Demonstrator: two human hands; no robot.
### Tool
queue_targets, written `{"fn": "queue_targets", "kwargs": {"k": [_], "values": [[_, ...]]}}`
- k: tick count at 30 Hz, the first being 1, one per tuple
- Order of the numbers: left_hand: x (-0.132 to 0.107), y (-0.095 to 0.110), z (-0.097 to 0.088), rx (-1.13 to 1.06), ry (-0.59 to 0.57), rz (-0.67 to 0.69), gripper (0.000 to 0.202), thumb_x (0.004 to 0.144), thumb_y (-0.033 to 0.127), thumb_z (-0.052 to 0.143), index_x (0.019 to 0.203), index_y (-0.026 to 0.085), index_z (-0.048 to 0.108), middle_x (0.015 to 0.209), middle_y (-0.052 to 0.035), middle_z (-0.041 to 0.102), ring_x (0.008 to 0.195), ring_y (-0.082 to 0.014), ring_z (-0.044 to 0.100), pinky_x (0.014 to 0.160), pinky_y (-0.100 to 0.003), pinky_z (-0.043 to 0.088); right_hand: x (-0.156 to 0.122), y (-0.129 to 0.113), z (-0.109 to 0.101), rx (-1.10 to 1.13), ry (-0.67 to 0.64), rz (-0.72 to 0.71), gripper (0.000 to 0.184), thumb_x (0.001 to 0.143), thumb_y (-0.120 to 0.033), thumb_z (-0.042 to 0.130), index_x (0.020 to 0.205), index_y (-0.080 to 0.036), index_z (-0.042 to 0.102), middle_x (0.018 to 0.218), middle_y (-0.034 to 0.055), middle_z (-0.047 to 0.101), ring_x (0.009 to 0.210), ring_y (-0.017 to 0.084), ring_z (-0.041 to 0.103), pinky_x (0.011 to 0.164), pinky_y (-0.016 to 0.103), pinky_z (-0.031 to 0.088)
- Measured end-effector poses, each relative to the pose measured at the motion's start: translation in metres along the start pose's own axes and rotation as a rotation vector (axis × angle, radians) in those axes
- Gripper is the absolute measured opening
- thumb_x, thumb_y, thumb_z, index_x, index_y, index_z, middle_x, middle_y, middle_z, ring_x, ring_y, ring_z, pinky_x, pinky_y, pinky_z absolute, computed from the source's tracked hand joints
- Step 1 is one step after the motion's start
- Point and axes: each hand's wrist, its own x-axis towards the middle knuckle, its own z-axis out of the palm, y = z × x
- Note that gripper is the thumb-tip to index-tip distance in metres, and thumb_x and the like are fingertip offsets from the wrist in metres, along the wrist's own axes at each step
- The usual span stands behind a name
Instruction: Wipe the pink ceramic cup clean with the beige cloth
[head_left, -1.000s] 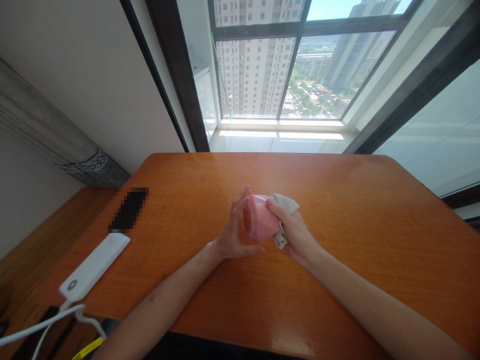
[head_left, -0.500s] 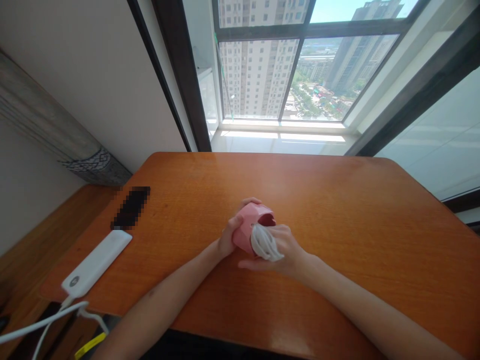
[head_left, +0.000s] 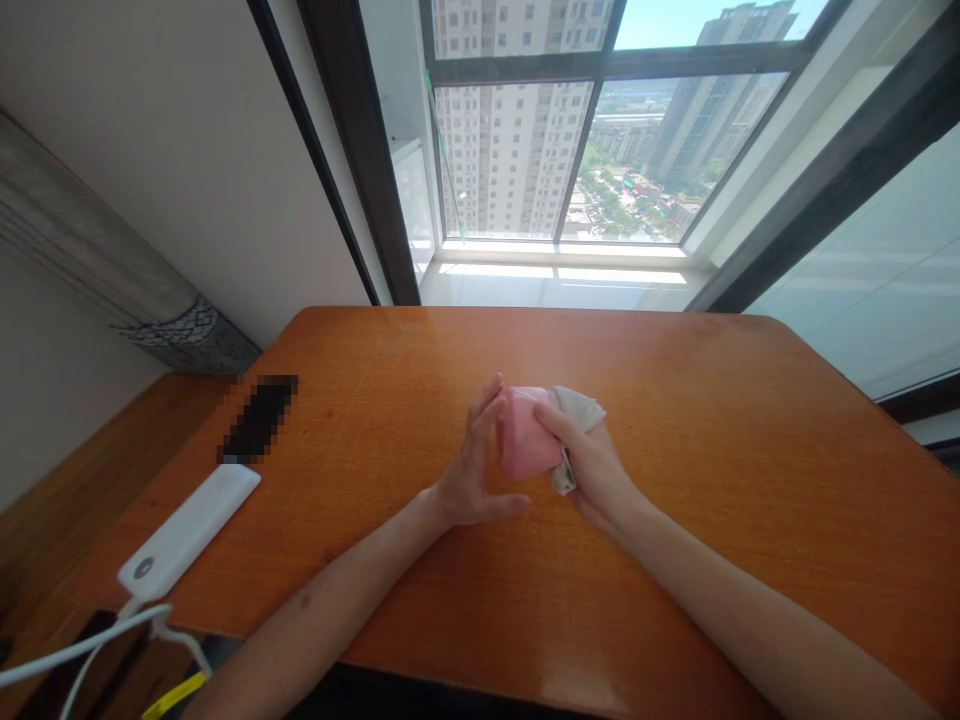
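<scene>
A pink faceted cup-like container [head_left: 525, 445] is held above the middle of the wooden table. My right hand [head_left: 596, 465] grips it from the right, thumb across its near side. A pale grey-white cloth [head_left: 577, 408] is bunched between that hand and the container, sticking out above and below the fingers. My left hand [head_left: 472, 470] is at the container's left end, fingers raised and thumb spread wide apart. Whether its fingertips brush the pink surface I cannot tell. The container's opening is hidden from view.
On the table's left side lies a white power bank [head_left: 191, 532] with a white cable [head_left: 90, 640] at its near end. A dark pixelated object [head_left: 259, 418] lies just beyond it. Past the table's far edge [head_left: 540, 310] stands a large window.
The container has turned, so its dark opening no longer shows. My left hand has loosened and spread its fingers. My right hand now grips the container's side with the cloth.
</scene>
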Motion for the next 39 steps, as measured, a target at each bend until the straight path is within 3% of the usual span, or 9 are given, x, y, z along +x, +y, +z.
{"fn": "queue_targets", "kwargs": {"k": [4, 7, 13, 19, 25, 29, 32, 35, 39], "values": [[0.003, -0.003, -0.003, 0.303, -0.112, 0.16, 0.119, 0.073, 0.043, 0.097, 0.17, 0.047, 0.027, 0.184, -0.0099, 0.01, 0.169, -0.0504, 0.015, 0.132, -0.076, 0.02, 0.002, -0.003, 0.004, 0.219, -0.07, 0.286, 0.045, 0.08, -0.063, 0.086, 0.089, -0.023, 0.068, 0.081, 0.0048, 0.076, 0.065, 0.02, 0.07, 0.054, 0.029, 0.061], [0.003, -0.001, 0.0, 0.334, -0.071, 0.179, 0.103, 0.082, 0.037, 0.089, 0.166, 0.048, 0.03, 0.179, -0.0108, 0.018, 0.164, -0.0456, 0.028, 0.129, -0.07, 0.031, -0.002, 0.003, 0.005, 0.151, -0.092, 0.225, 0.047, 0.085, -0.069, 0.08, 0.096, -0.024, 0.071, 0.084, 0.0051, 0.077, 0.07, 0.021, 0.073, 0.061, 0.031, 0.064], [0.001, 0.01, 0.012, -0.256, 0.199, -0.176, 0.071, 0.094, 0.061, 0.07, 0.153, 0.031, 0.044, 0.162, -0.0149, 0.047, 0.148, -0.0384, 0.051, 0.126, -0.061, 0.04, -0.008, 0.014, -0.006, -0.469, -0.242, -0.537, 0.052, 0.087, -0.072, 0.08, 0.075, -0.023, 0.065, 0.067, -0.001, 0.065, 0.059, 0.015, 0.057, 0.053, 0.026, 0.049], [0.012, 0.016, 0.006, -0.833, 0.055, -0.608, 0.062, 0.097, 0.058, 0.065, 0.146, 0.022, 0.053, 0.128, -0.0136, 0.075, 0.119, -0.0318, 0.073, 0.114, -0.052, 0.05, -0.001, 0.017, -0.016, -0.994, -0.539, -1.195, 0.036, 0.105, -0.041, 0.068, 0.076, -0.021, 0.064, 0.065, -0.0013, 0.064, 0.052, 0.013, 0.053, 0.051, 0.03, 0.039], [0.009, 0.012, 0.005, -0.677, 0.116, -0.529, 0.089, 0.1, 0.086, 0.039, 0.165, 0.026, 0.039, 0.16, -0.0166, 0.059, 0.147, -0.0359, 0.059, 0.129, -0.055, 0.038, -0.002, 0.009, -0.012, -0.651, -0.28, -0.68, 0.036, 0.089, -0.037, 0.086, 0.066, -0.023, 0.061, 0.056, -0.0054, 0.057, 0.049, 0.011, 0.045, 0.048, 0.027, 0.034], [0.003, -0.001, 0.003, -0.175, 0.053, -0.148, 0.109, 0.09, 0.084, 0.064, 0.175, 0.036, 0.014, 0.184, -0.0145, 0.018, 0.167, -0.0413, 0.027, 0.133, -0.06, 0.032, -0.003, -0.006, -0.004, -0.179, -0.084, -0.162, 0.029, 0.09, -0.048, 0.085, 0.091, -0.022, 0.072, 0.079, -0.0012, 0.07, 0.065, 0.013, 0.058, 0.057, 0.024, 0.048], [0.001, -0.011, 0.0, 0.169, -0.028, 0.093, 0.123, 0.079, 0.077, 0.082, 0.174, 0.039, 0.013, 0.183, -0.0173, 0.011, 0.169, -0.0473, 0.016, 0.132, -0.069, 0.028, -0.004, -0.01, 0.003, 0.182, -0.05, 0.18, 0.04, 0.081, -0.054, 0.092, 0.088, -0.022, 0.069, 0.081, -0.0015, 0.068, 0.067, 0.013, 0.059, 0.059, 0.022, 0.051], [0.0, -0.013, 0.002, 0.267, 0.002, 0.16, 0.108, 0.083, 0.066, 0.084, 0.168, 0.038, 0.023, 0.176, -0.02, 0.025, 0.164, -0.046, 0.027, 0.128, -0.07, 0.032, -0.008, -0.004, 0.009, 0.21, -0.015, 0.203, 0.046, 0.077, -0.06, 0.093, 0.087, -0.022, 0.068, 0.079, -0.0013, 0.066, 0.067, 0.014, 0.058, 0.059, 0.023, 0.051], [-0.001, -0.005, 0.01, -0.077, 0.113, -0.054, 0.087, 0.088, 0.068, 0.075, 0.156, 0.032, 0.035, 0.16, -0.0179, 0.045, 0.149, -0.0394, 0.049, 0.122, -0.062, 0.043, -0.014, 0.007, 0.007, -0.154, -0.062, -0.14, 0.044, 0.085, -0.065, 0.084, 0.087, -0.023, 0.07, 0.078, 0.0002, 0.067, 0.069, 0.016, 0.058, 0.063, 0.027, 0.053]]}}
